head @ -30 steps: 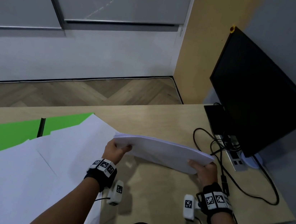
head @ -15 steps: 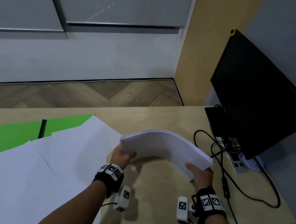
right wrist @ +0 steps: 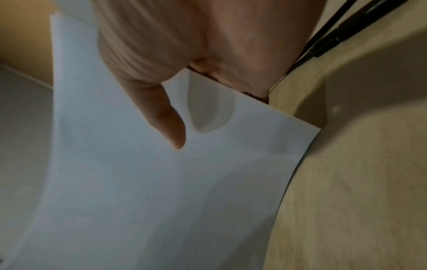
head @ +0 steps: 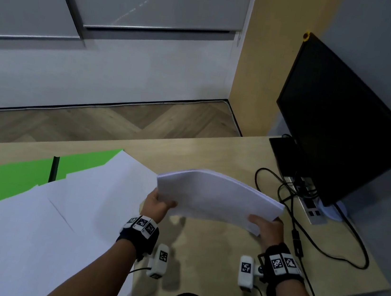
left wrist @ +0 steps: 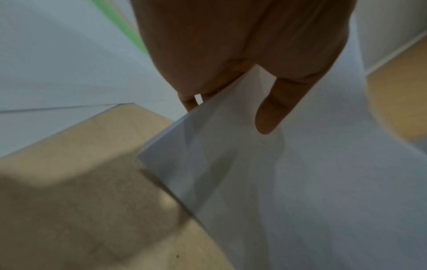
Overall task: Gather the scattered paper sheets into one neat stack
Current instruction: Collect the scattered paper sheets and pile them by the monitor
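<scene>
A thick stack of white paper point(head: 217, 198) hangs above the wooden table point(head: 214, 244), bowed upward in the middle. My left hand point(head: 159, 205) grips its left end, thumb on top. At the stack's right end my right hand point(head: 263, 227) grips it the same way. In the left wrist view the thumb point(left wrist: 275, 109) lies on the stack point(left wrist: 300, 182); in the right wrist view the thumb point(right wrist: 166, 120) presses the top sheet point(right wrist: 150, 182). Several loose white sheets point(head: 56, 216) lie spread over the table's left half.
A green mat point(head: 6, 180) lies under the loose sheets, with a thin black bar point(head: 54, 169) on it. A black monitor point(head: 340, 132) stands at the right, with black cables point(head: 321, 241) and a power strip point(head: 310, 210) at its base. Beyond the far table edge is wooden floor.
The stack went from nearly flat to arched upward as both hands moved closer together and pulled it slightly towards me. The loose sheets have not moved.
</scene>
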The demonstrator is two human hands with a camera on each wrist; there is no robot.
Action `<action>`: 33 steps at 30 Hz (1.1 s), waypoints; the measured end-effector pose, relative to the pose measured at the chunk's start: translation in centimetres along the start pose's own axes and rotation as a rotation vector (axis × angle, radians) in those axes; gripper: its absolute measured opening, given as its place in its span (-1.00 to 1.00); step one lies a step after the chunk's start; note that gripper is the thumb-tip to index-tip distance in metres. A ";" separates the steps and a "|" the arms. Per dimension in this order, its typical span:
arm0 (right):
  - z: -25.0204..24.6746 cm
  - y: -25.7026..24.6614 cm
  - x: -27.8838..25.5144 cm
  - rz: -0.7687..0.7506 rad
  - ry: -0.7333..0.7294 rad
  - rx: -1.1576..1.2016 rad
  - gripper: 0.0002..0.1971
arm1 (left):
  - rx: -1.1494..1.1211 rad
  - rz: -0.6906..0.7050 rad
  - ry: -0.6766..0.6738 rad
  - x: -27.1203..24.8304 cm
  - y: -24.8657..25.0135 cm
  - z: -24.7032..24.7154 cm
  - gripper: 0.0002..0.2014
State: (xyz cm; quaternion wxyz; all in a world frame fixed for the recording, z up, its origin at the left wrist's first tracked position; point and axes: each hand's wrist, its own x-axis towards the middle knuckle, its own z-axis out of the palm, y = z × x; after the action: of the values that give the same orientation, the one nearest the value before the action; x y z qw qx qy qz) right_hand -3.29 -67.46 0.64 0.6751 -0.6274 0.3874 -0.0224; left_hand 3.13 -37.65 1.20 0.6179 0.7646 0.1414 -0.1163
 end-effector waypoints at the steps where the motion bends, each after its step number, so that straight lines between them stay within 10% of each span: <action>1: 0.1 -0.2 0.1 -0.008 -0.013 -0.003 -0.64 | 0.011 -0.004 0.001 0.0 0.0 0.1 -0.60; 13: -1.0 -3.2 -0.2 -0.216 -0.132 -0.155 -0.74 | -0.275 -0.182 -0.102 -1.6 1.4 -0.7 -0.78; 19: -3.3 -0.5 0.1 0.232 -0.380 -0.144 -0.47 | -0.317 -0.373 -0.021 -1.7 -3.5 -1.7 -0.67; 24: -3.1 3.6 -1.6 0.470 -0.279 0.131 -0.47 | -0.224 -0.618 -0.010 2.7 -14.7 -2.4 -0.39; 29: 0.6 7.3 -3.9 0.535 -0.240 0.397 -0.39 | -0.389 -0.708 -0.101 -4.2 -8.7 0.1 -0.67; 33: 3.1 8.1 -4.2 0.495 -0.126 0.117 -0.33 | -0.337 -0.678 -0.239 -8.2 -8.1 1.8 -0.54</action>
State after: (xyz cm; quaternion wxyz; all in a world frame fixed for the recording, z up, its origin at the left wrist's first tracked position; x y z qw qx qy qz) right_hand -8.19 -61.03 -4.59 0.7181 -0.4735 0.4843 0.1600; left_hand -7.46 -38.40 -3.67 0.6733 0.5436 0.3301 -0.3771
